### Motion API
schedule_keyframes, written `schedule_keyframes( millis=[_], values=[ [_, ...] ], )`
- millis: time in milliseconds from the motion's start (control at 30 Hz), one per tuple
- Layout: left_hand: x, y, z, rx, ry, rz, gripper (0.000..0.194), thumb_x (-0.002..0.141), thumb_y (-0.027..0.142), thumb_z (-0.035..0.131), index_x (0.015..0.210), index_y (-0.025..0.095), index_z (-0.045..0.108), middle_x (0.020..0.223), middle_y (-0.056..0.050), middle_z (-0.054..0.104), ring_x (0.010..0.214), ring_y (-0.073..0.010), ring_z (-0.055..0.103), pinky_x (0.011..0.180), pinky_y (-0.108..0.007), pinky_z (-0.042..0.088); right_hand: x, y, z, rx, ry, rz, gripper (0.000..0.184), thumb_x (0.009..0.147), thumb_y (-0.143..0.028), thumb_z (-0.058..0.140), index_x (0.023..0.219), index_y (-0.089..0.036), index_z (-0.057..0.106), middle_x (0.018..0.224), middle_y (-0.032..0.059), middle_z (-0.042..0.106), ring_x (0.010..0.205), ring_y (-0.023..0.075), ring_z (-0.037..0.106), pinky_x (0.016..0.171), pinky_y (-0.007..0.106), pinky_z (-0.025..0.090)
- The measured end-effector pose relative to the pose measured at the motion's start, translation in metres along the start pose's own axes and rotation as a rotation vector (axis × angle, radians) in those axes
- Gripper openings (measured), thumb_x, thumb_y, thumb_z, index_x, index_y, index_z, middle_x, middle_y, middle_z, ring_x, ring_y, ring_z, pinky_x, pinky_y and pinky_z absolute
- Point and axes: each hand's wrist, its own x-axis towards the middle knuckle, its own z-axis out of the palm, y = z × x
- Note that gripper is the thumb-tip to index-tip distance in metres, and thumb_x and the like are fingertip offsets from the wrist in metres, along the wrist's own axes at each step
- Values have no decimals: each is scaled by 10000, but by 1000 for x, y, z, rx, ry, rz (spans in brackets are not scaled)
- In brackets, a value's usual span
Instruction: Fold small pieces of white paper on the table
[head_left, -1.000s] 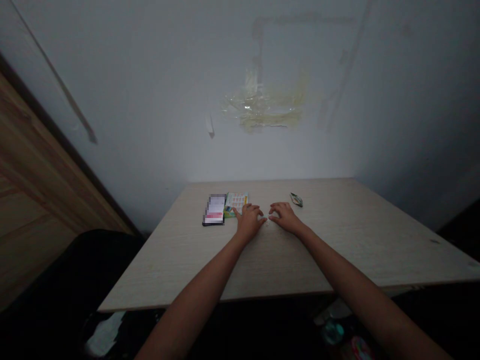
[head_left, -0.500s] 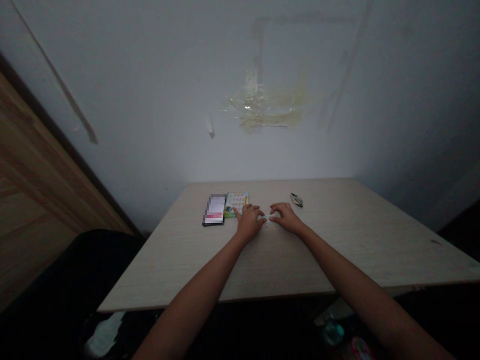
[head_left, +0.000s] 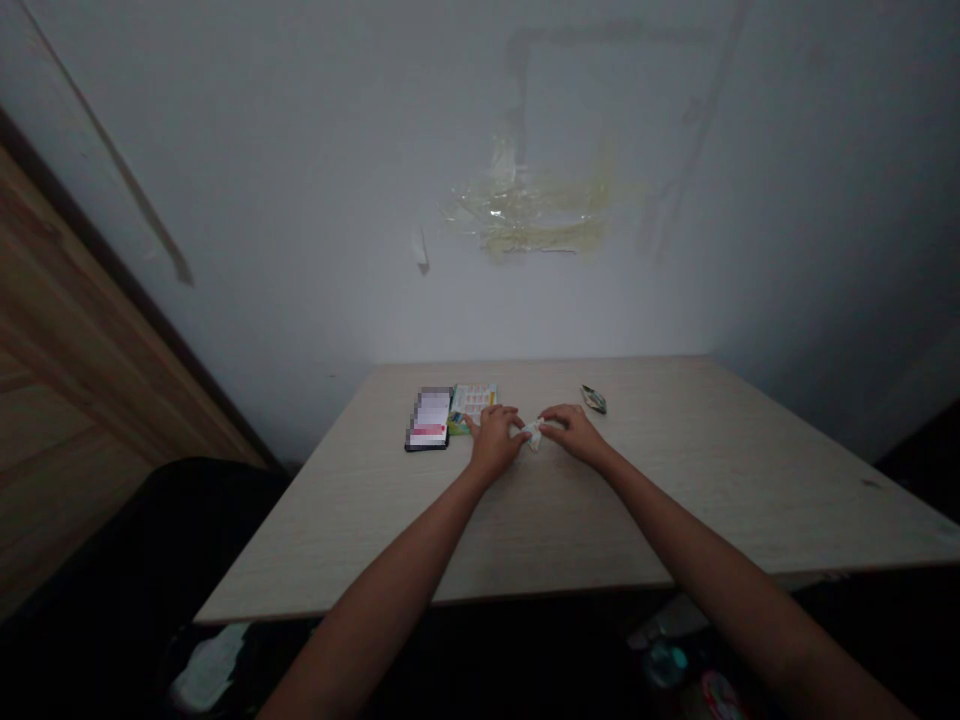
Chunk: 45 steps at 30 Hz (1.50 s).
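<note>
A small whitish piece of folded paper (head_left: 533, 434) with faint coloured marks lies between my two hands, close to the tabletop. My left hand (head_left: 495, 443) pinches its left side with thumb and fingertips. On the other side, my right hand (head_left: 574, 432) grips its right edge the same way. Just left of my left hand lies a printed leaflet (head_left: 473, 398) with rows of small pictures and a green edge, partly covered by that hand. Beyond my right hand sits a small dark green and white folded piece (head_left: 593, 399).
A phone (head_left: 430, 420) in a dark case, its screen lit and blurred, lies at the leaflet's left. The pale wooden table (head_left: 600, 530) meets a wall (head_left: 300, 200) with tape remnants (head_left: 540, 225). Under the table's front edge are a bottle (head_left: 666, 662) and other items.
The paper between my hands now shows more of its surface and stands out as an angled shape. My left hand has shifted slightly left; the leaflet, phone and green piece stay put.
</note>
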Motion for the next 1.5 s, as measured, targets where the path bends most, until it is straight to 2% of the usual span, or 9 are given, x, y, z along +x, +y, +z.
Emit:
schedule_keyframes(
  millis=[233,467,600,733,900,1200,1500],
  values=[
    [1,1,-1,-9,33,-3,99,817,327,726,897,270,710,1284,-38,655,1302,-311,450,1124,-739,6,1,-2,2,46,-25,-11,122,767,-343,723,790,-231,768,1010,65,754,1027,250,661,1036,435,365],
    [-2,3,-3,-20,99,29,199,831,296,714,1025,258,694,1228,-59,662,1268,-289,481,1145,-698,56,0,-8,3,97,41,29,164,761,-343,686,700,-195,718,870,53,744,914,239,665,955,385,426],
    [-4,6,-6,-45,99,72,81,841,290,698,907,274,742,1152,-32,693,1216,-270,520,1155,-671,57,0,-10,2,134,30,122,246,782,-405,651,716,-177,716,782,50,727,820,229,659,842,349,470],
    [-6,9,-7,-72,65,83,98,863,297,672,895,295,764,1110,-29,723,1203,-266,533,1150,-677,9,-2,-13,3,298,23,217,290,759,-454,669,741,-167,708,785,64,730,766,212,663,768,327,487],
    [-6,9,-4,-92,25,46,146,871,311,657,961,312,772,1150,-35,730,1230,-278,528,1143,-683,-19,-3,-16,7,505,23,290,327,670,-469,745,748,-161,671,768,71,733,734,202,681,726,322,516],
    [-5,6,-1,-81,-12,-13,201,842,404,696,1005,306,763,1216,-65,696,1239,-274,538,1132,-692,-46,-2,-15,6,534,-9,294,323,619,-409,777,820,-164,709,855,90,755,823,230,714,841,389,546],
    [-5,7,-1,-56,-55,-15,210,817,423,709,984,308,762,1210,-45,705,1244,-301,533,1139,-676,-83,-4,-15,7,477,-51,255,334,695,-438,756,888,-166,740,936,105,769,893,242,725,885,405,554]
  ],
)
